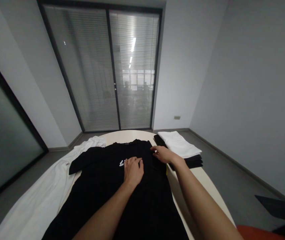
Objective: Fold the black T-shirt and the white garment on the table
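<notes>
A black T-shirt (102, 186) lies spread out, its collar at the far end and a small white print on its chest. My left hand (133, 170) rests on the chest, fingers stretched forward over part of the print. At the shirt's right shoulder, my right hand (164, 154) has its fingers curled down on the cloth, with thumb and fingertips closed on the edge. The left sleeve points outward; on the right no sleeve sticks out past the shirt's side. Close beside my right hand is a stack of folded black clothes (194, 161) topped by a folded white garment (178, 143).
The pale round-edged table (214, 190) carries everything. White cloth (42, 186) drapes along its left side. Part of an orange-red seat (252, 232) and a dark object (279, 206) show at lower right. Beyond the table stand glass panels with blinds (89, 76).
</notes>
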`<state>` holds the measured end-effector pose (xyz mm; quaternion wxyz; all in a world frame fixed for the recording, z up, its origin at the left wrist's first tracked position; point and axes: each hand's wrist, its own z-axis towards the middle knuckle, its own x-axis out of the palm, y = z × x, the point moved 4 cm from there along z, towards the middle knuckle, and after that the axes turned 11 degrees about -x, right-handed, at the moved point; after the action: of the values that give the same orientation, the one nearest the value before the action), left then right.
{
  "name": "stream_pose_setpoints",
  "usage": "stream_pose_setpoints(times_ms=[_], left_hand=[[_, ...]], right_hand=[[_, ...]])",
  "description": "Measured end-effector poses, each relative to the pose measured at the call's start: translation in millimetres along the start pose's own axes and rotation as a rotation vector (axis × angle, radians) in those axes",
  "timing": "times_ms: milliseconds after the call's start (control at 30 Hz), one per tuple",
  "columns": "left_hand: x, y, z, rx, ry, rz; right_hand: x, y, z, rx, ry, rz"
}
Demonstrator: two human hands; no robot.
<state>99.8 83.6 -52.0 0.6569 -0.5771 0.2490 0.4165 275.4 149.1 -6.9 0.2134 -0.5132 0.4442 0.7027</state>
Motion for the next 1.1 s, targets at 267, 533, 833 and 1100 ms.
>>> stream_pose_setpoints(times_ms=[267,533,833,1100], left_hand=[[-2,-1,-8,0.026,-0.054,0.147],[8,-6,-16,0.135,0.061,0.216],[7,-5,-15,0.106,0.089,0.197],[8,-3,-14,0.138,0.071,0.209]], right_hand=[[50,2,10,0.131,0.12,-0.143],[58,-3,10,0.172,0.049,-0.119],[60,-7,16,0.18,-0.005,-0.213],[16,-1,-6,0.355,0.01,-0.302]])
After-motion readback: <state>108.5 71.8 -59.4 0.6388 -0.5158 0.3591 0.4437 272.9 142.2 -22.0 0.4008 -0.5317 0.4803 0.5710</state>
